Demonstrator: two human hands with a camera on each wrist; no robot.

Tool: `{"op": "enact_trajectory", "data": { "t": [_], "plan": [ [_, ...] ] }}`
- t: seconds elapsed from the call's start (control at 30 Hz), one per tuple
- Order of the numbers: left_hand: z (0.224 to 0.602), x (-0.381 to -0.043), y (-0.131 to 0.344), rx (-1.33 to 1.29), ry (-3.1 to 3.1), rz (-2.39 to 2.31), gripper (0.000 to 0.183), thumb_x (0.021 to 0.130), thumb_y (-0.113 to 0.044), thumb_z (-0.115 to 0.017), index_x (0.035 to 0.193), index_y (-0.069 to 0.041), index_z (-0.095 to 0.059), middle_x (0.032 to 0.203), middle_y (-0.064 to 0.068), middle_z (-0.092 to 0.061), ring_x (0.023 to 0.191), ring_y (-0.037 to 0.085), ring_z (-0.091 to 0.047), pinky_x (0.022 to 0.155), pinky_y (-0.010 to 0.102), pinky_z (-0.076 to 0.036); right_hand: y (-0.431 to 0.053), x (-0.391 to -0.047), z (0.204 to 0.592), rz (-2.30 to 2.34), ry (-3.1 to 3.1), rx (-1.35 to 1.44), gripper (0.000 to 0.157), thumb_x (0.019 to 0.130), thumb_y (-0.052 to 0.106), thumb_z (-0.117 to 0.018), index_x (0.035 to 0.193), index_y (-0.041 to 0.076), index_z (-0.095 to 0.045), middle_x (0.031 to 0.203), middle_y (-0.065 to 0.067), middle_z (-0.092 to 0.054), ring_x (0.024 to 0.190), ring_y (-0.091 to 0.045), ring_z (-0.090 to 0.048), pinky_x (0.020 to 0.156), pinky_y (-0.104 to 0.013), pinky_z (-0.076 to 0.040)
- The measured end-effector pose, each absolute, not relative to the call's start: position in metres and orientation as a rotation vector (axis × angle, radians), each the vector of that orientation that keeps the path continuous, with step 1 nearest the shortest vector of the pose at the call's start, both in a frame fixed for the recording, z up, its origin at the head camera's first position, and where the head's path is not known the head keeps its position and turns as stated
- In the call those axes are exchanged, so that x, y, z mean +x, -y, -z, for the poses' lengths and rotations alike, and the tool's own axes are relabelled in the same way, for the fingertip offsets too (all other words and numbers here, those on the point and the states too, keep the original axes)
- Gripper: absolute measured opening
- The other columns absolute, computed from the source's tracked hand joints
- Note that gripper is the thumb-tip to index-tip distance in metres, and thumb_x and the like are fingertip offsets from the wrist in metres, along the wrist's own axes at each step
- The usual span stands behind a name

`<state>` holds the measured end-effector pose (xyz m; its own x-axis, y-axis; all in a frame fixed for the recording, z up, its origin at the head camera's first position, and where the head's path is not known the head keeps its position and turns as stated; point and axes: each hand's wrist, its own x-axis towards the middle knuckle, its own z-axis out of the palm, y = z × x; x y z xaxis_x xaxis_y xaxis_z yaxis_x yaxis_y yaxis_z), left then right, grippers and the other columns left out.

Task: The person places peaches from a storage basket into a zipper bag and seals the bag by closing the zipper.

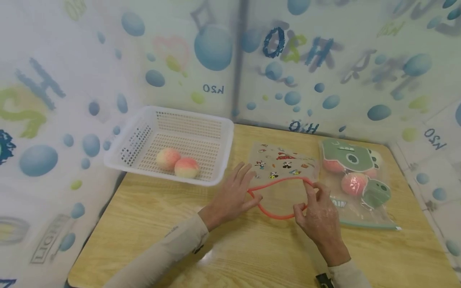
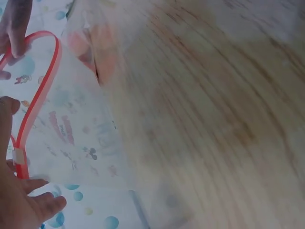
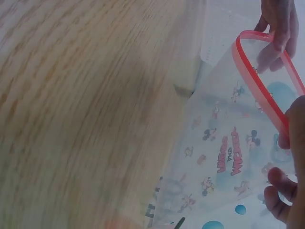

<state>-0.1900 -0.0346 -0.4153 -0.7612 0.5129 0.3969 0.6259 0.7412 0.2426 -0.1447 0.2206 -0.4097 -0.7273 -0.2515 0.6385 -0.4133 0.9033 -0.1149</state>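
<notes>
Cartoon-printed zip bag (image 1: 279, 169) is laid on the wooden table (image 1: 158, 224) between white basket (image 1: 191, 124) and dinosaur bag (image 1: 340, 156), its red rim (image 1: 277, 216) pinched by the right hand (image 1: 319, 212); whether it is gripped or only touched by the left hand (image 1: 233, 196) cannot be told. Probably light and limp, it is best held by that stiffer rim.

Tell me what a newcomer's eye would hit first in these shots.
First, likely the bright red rim of a clear cartoon-printed bag, spread open between the left grip and right grip. Then two pink-and-cream peach-like balls in a white basket at the left of the table, and a green-faced bag with pink balls showing through at the right. Behind, blue bubbles dot the wall.
</notes>
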Motion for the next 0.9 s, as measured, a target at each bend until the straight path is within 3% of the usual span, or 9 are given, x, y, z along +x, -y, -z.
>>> {"op": "enact_trajectory", "data": {
  "t": [0.2,0.4,0.53,0.67,0.8,0.9],
  "plan": [
    [0.410,-0.190,0.039,-1.006,2.489,0.525,0.079,0.071,-0.054,-0.055,0.131,-0.005,-0.037,0.145,0.012,-0.019,0.133,0.028,-0.009,0.104,0.041,-0.016,-0.219,-0.148,0.412,-0.271,2.360,0.468,0.065,0.068,0.029,-0.038,0.126,0.000,-0.045,0.105,-0.024,-0.043,0.054,-0.022,-0.039,0.036,-0.029,-0.028],
    [0.401,-0.187,0.055,-1.015,2.457,0.595,0.080,0.064,-0.054,-0.059,0.126,-0.006,-0.043,0.140,0.010,-0.030,0.131,0.028,-0.018,0.104,0.041,-0.017,-0.219,-0.149,0.408,-0.256,2.320,0.451,0.069,0.073,0.034,-0.040,0.134,0.003,-0.040,0.109,-0.025,-0.046,0.060,-0.028,-0.043,0.045,-0.039,-0.035],
    [0.398,-0.187,0.071,-0.982,2.473,0.637,0.073,0.062,-0.049,-0.060,0.120,-0.008,-0.047,0.136,0.007,-0.035,0.129,0.024,-0.022,0.104,0.036,-0.016,-0.220,-0.148,0.406,-0.320,2.338,0.445,0.068,0.076,0.037,-0.043,0.136,0.005,-0.038,0.113,-0.024,-0.045,0.063,-0.028,-0.043,0.047,-0.039,-0.035],
    [0.398,-0.189,0.085,-0.998,2.435,0.689,0.055,0.063,-0.042,-0.060,0.107,-0.009,-0.050,0.133,0.008,-0.039,0.129,0.025,-0.023,0.104,0.039,-0.016,-0.220,-0.149,0.406,-0.378,2.331,0.463,0.066,0.078,0.037,-0.045,0.135,0.004,-0.039,0.116,-0.025,-0.045,0.065,-0.028,-0.044,0.047,-0.039,-0.036],
    [0.398,-0.192,0.099,-0.993,2.420,0.672,0.039,0.065,-0.036,-0.061,0.093,-0.011,-0.050,0.128,0.008,-0.044,0.124,0.027,-0.031,0.101,0.041,-0.024,-0.219,-0.150,0.406,-0.397,2.292,0.488,0.066,0.079,0.036,-0.045,0.133,0.001,-0.040,0.117,-0.026,-0.046,0.066,-0.030,-0.046,0.050,-0.042,-0.038],
    [0.395,-0.199,0.112,-0.951,2.457,0.615,0.035,0.067,-0.032,-0.060,0.093,-0.010,-0.051,0.120,0.007,-0.049,0.116,0.026,-0.039,0.096,0.038,-0.031,-0.218,-0.151,0.406,-0.399,2.264,0.498,0.066,0.079,0.036,-0.046,0.133,-0.001,-0.041,0.117,-0.026,-0.047,0.067,-0.032,-0.048,0.052,-0.044,-0.040]
  ]
}}
